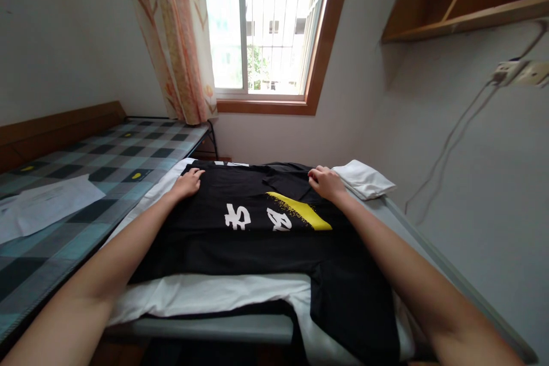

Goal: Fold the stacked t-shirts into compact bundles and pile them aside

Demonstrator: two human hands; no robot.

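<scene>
A black T-shirt (257, 251) with white lettering and a yellow stripe lies spread in front of me, one sleeve hanging toward the near right. My left hand (189, 182) is closed on its far left part, fingertips gripping the fabric. Over at the far right, my right hand (326, 182) pinches the shirt near a folded-over black section. White cloth (214, 296) lies underneath and sticks out along the near edge and the left side. Another white cloth end (364, 178) rests just beyond my right hand.
The grey table (214, 329) carries the clothes. To the left is a bed with a checked mattress (146, 151) and paper sheets (51, 206) on it. A curtain (180, 40) and window stand behind. Cords (450, 131) hang from a wall socket at right, below a wooden shelf (463, 17).
</scene>
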